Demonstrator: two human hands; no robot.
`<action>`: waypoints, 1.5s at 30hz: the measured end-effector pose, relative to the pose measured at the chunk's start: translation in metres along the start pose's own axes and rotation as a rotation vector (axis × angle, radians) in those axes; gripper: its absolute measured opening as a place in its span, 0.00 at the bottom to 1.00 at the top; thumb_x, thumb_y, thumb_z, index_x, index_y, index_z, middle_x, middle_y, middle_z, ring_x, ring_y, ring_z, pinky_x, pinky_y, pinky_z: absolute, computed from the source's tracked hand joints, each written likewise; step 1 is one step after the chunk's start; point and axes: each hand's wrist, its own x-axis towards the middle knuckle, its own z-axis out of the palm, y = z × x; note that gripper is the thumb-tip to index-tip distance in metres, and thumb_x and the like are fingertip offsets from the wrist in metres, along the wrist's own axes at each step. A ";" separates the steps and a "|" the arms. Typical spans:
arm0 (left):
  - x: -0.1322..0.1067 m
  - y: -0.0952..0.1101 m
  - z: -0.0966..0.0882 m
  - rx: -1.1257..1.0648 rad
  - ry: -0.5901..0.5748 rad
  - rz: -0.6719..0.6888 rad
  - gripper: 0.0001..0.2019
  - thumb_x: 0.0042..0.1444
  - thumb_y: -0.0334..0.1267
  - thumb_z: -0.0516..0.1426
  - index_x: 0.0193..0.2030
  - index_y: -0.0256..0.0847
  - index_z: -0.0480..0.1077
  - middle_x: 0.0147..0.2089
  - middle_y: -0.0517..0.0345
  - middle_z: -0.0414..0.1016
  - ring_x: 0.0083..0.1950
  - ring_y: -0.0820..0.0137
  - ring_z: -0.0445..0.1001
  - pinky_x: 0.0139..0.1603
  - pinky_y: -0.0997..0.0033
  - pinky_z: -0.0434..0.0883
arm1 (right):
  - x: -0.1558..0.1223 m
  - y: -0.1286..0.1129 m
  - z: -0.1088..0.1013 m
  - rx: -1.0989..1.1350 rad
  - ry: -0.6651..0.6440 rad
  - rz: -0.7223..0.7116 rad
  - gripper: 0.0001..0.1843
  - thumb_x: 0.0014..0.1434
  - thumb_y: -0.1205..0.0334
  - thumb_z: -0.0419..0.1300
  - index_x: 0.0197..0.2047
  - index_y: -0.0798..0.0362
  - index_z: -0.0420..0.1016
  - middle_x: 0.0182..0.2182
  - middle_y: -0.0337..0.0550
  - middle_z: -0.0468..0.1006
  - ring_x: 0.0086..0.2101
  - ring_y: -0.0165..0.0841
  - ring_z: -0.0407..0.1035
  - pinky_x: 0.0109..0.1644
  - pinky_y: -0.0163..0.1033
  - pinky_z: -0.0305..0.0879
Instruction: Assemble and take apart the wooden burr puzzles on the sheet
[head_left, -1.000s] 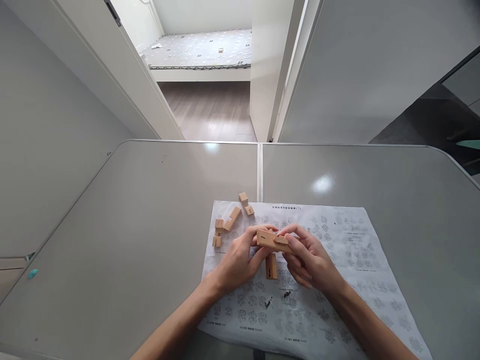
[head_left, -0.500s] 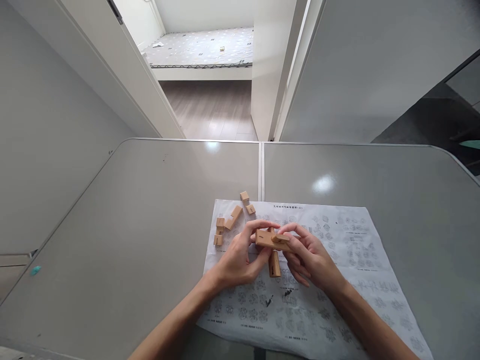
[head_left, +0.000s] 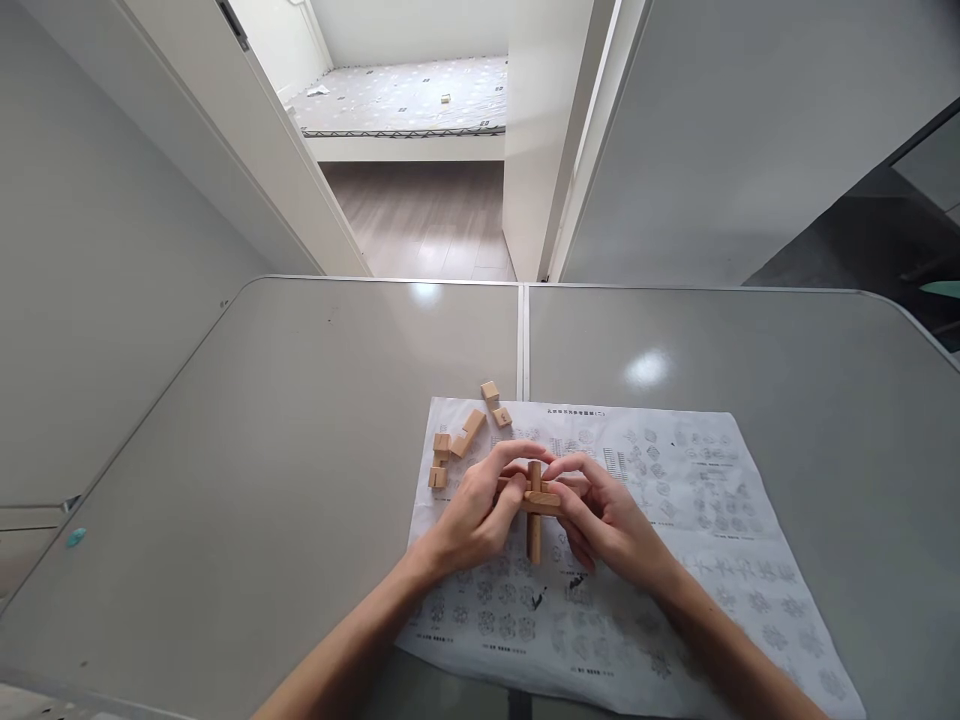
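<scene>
Between my hands is a cross-shaped cluster of wooden puzzle pieces (head_left: 534,535), one bar standing lengthwise and others lying across it. My left hand (head_left: 476,515) closes on its left side, thumb and fingers pinching the crossing bars. From the right, my right hand (head_left: 611,515) grips the same cluster, with thumb and forefinger against the crosspiece. Fingers hide part of the joints. Beyond my left hand lie loose notched wooden pieces: one pair of block ends (head_left: 439,460) at the left, a slanted piece (head_left: 469,433), and another (head_left: 496,404) by the paper's top edge.
A large printed sheet (head_left: 720,560) with rows of small puzzle diagrams lies under my hands on the grey table (head_left: 300,450). A metal seam (head_left: 523,340) runs across the tabletop. Past the far edge, a doorway shows a bed (head_left: 397,95) with a small wooden block on it.
The wooden cluster has been turned in my hands, so the broad flat bar now shows a narrow side. Both hands have shifted slightly left with it. The loose pieces have stayed put.
</scene>
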 end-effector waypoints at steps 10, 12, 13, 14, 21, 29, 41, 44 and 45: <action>0.001 -0.004 0.000 0.087 0.043 0.019 0.15 0.78 0.41 0.47 0.61 0.41 0.69 0.40 0.54 0.78 0.36 0.67 0.75 0.39 0.66 0.73 | 0.000 -0.003 0.003 -0.077 0.003 -0.010 0.18 0.77 0.42 0.54 0.53 0.48 0.68 0.18 0.24 0.66 0.13 0.26 0.61 0.18 0.31 0.63; 0.001 -0.004 0.000 0.075 0.035 0.012 0.15 0.78 0.41 0.46 0.61 0.41 0.69 0.39 0.54 0.78 0.36 0.67 0.76 0.40 0.66 0.74 | 0.000 -0.004 0.003 -0.078 0.006 -0.006 0.17 0.77 0.43 0.54 0.54 0.48 0.68 0.18 0.24 0.65 0.13 0.26 0.61 0.19 0.31 0.64; 0.001 -0.004 0.000 0.068 0.031 0.007 0.15 0.78 0.41 0.46 0.61 0.41 0.69 0.39 0.54 0.78 0.36 0.66 0.76 0.40 0.66 0.74 | 0.000 -0.004 0.003 -0.078 0.004 -0.004 0.17 0.77 0.43 0.54 0.54 0.48 0.68 0.18 0.24 0.65 0.14 0.26 0.61 0.19 0.31 0.65; 0.001 -0.004 0.000 0.061 0.025 0.002 0.15 0.78 0.41 0.46 0.61 0.41 0.68 0.38 0.55 0.77 0.36 0.67 0.75 0.40 0.66 0.74 | 0.000 -0.005 0.003 -0.076 0.000 -0.002 0.17 0.77 0.43 0.54 0.54 0.48 0.68 0.19 0.24 0.66 0.14 0.26 0.62 0.19 0.32 0.66; 0.001 -0.003 0.000 0.093 0.049 -0.007 0.18 0.79 0.44 0.44 0.60 0.42 0.69 0.37 0.57 0.74 0.36 0.67 0.72 0.42 0.66 0.72 | 0.002 -0.003 0.000 -0.034 -0.024 0.011 0.19 0.76 0.41 0.56 0.54 0.48 0.67 0.22 0.26 0.68 0.15 0.26 0.64 0.18 0.32 0.68; 0.001 -0.003 -0.003 -0.001 -0.074 0.069 0.34 0.59 0.54 0.68 0.66 0.45 0.62 0.54 0.48 0.78 0.46 0.60 0.81 0.49 0.58 0.79 | 0.004 -0.002 -0.001 0.009 0.018 0.026 0.18 0.74 0.41 0.58 0.49 0.48 0.67 0.21 0.26 0.69 0.14 0.26 0.64 0.17 0.32 0.67; 0.000 -0.001 0.000 0.119 -0.053 0.096 0.49 0.43 0.44 0.79 0.69 0.50 0.60 0.66 0.47 0.71 0.54 0.58 0.80 0.60 0.53 0.80 | 0.005 -0.007 -0.001 0.048 0.079 0.023 0.21 0.71 0.38 0.61 0.44 0.48 0.67 0.20 0.26 0.68 0.14 0.26 0.62 0.16 0.32 0.67; 0.000 -0.001 0.000 0.121 -0.018 0.103 0.48 0.45 0.43 0.78 0.69 0.49 0.60 0.66 0.46 0.71 0.57 0.56 0.80 0.63 0.50 0.78 | 0.006 -0.006 -0.001 0.068 0.077 0.019 0.21 0.71 0.38 0.61 0.44 0.48 0.67 0.21 0.27 0.69 0.14 0.25 0.62 0.16 0.32 0.67; -0.001 -0.001 0.001 0.121 -0.008 0.099 0.48 0.45 0.43 0.78 0.70 0.49 0.60 0.66 0.46 0.71 0.57 0.55 0.80 0.63 0.50 0.78 | 0.006 -0.006 -0.002 0.072 0.075 0.020 0.21 0.71 0.38 0.61 0.44 0.48 0.67 0.21 0.27 0.69 0.14 0.25 0.61 0.16 0.32 0.67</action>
